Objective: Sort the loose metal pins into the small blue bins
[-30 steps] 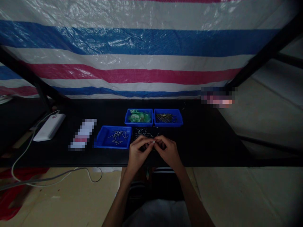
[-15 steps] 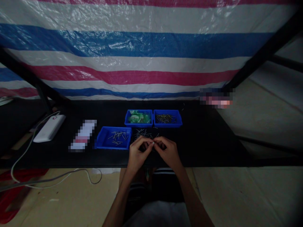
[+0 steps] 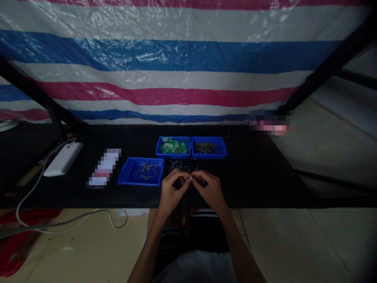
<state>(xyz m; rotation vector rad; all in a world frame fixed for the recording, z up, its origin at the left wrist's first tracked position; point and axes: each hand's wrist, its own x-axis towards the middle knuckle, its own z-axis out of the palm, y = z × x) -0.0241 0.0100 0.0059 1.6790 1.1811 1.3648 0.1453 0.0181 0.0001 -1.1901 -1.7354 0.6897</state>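
Observation:
My left hand (image 3: 173, 186) and my right hand (image 3: 209, 188) meet fingertip to fingertip over the front of the black table. Both are closed in a pinch; whatever lies between the fingertips is too small to make out. Just beyond them, thin metal pins (image 3: 174, 166) are scattered on the tabletop. Left of my left hand is a blue tray (image 3: 126, 171) with several similar pins in it. Farther back, a second blue bin (image 3: 157, 149) contains green plastic packets (image 3: 173, 146). Beside it, a third blue bin (image 3: 209, 156) holds a pile of metal pins (image 3: 205, 148).
A white power bank (image 3: 63, 159) with a cable lies on the left of the black table (image 3: 259, 177), near a blurred-out flat object (image 3: 105, 168). Behind hangs a striped plastic sheet (image 3: 182, 55) between black frame bars. A red stool-like object (image 3: 14, 243) stands on the floor at left.
Almost nothing differs. Both hands keep the same pinch in the same place, and the whole view has shifted very slightly.

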